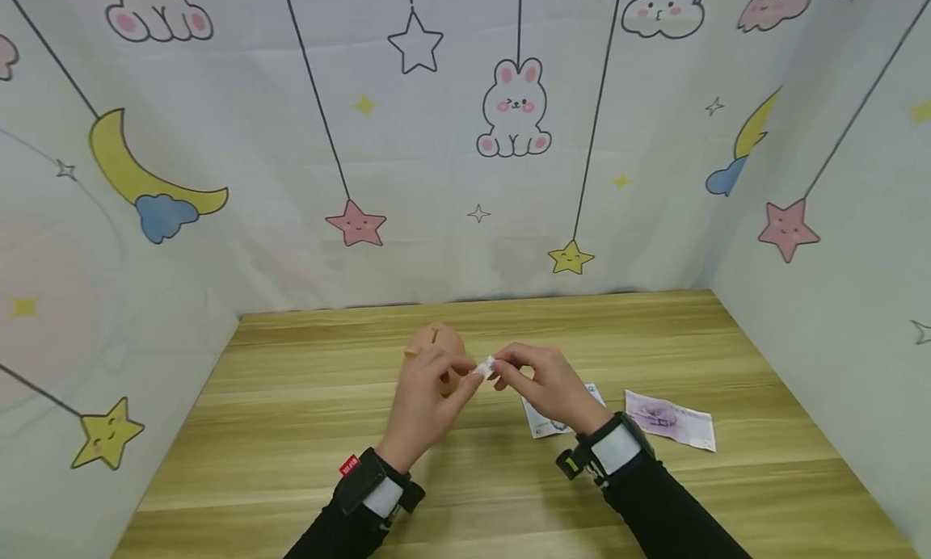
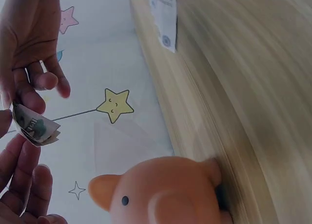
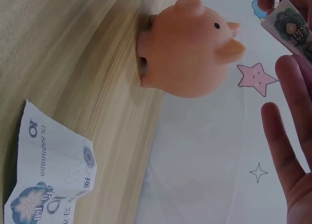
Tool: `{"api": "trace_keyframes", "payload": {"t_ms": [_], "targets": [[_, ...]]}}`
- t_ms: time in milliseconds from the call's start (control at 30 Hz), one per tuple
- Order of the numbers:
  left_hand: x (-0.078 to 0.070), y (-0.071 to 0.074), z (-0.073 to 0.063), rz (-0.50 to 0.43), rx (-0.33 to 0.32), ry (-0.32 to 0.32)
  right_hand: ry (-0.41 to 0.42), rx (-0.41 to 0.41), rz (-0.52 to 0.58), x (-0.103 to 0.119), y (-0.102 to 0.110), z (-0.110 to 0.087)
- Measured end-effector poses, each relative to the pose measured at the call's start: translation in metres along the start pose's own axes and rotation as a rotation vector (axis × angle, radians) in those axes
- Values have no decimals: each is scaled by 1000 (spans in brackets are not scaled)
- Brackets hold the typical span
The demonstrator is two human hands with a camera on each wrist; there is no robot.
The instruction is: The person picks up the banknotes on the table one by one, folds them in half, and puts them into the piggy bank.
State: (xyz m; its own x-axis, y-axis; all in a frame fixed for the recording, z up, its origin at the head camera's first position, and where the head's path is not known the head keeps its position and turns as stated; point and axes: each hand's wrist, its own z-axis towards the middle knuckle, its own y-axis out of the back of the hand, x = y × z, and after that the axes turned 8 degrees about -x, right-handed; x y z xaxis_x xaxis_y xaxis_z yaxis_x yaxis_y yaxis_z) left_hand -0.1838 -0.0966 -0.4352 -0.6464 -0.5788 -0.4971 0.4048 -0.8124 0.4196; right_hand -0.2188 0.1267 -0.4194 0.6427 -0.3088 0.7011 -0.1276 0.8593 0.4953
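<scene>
Both hands meet over the table around a small folded banknote. My left hand pinches one end between thumb and fingers, in front of a peach-coloured piggy bank that it partly covers. From the other side, my right hand pinches the note with thumb and index finger. The left wrist view shows the folded note with layered edges between the fingertips. Green print is visible on the note in the right wrist view. There the piggy bank stands upright on its feet.
A creased blue-white banknote marked 10 lies partly under the right hand in the head view. Farther right is a purple banknote. The wooden table is bordered by white cloth walls with cartoon prints.
</scene>
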Motion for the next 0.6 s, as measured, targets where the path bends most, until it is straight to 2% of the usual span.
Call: {"api": "trace_keyframes", "payload": {"t_ms": [133,333,433,600], "targets": [[0,0,3,-92,50,124,15,1,3,0,-1,0],[0,2,6,-158,94,233,22,4,5,-1,-3,1],[0,3,7,-164,118,265,28,7,-4,-2,-4,1],[2,4,8,-166,144,263,41,16,-15,-4,-5,2]]}}
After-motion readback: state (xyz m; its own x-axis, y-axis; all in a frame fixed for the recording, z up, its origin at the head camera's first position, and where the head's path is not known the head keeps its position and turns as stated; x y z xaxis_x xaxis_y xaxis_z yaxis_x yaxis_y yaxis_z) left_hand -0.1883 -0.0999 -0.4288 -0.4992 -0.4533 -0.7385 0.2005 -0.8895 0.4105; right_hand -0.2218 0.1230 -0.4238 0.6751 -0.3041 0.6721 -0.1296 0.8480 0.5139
